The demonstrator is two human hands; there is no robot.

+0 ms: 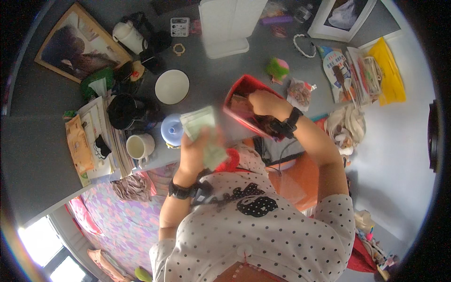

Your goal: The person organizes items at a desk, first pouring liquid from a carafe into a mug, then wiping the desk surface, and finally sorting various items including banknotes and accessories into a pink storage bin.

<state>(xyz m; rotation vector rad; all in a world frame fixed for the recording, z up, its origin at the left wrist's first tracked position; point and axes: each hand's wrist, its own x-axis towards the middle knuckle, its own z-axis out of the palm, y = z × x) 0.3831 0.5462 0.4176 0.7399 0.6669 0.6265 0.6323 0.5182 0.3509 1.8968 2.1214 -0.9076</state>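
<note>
My left hand [193, 155] grips a pale green, flat paper-like bundle [199, 121] above the desk's front edge. The hand and the bundle's lower end are blurred. My right hand [265, 102] reaches into a red open-topped box [235, 121], which stands at an angle on the grey desk. Inside it, near my fingers, lies a brownish flat item [241, 104]; darker contents sit towards the near end. My right fingertips are hidden, so whether they hold anything is unclear. A black band circles each wrist.
Left of the bundle are a blue round lid [172, 129], a cream mug [140, 146] and a white bowl [172, 86]. Beyond the red box sit a green-and-pink toy [278, 69] and a clear packet [299, 94]. A white stand [229, 28] rises at the back.
</note>
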